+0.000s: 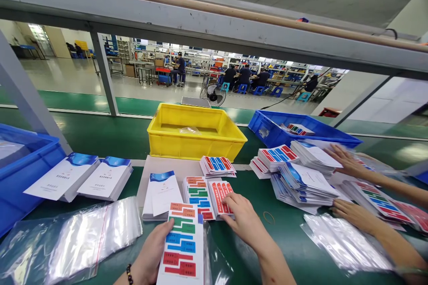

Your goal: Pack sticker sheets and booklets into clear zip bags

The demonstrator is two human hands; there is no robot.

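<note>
Green tabletop; yellow bin; bright workshop beyond.

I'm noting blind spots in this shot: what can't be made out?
- Left hand: head view, most fingers hidden behind the label sheet.
- Yellow bin: head view, near wall hides part of its floor.
- Left blue bin: head view, cut off by the left edge.
- Co-worker's farther hand: head view, motion-blurred.

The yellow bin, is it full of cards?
No, the yellow bin shows just a bit of clear plastic inside.
</note>
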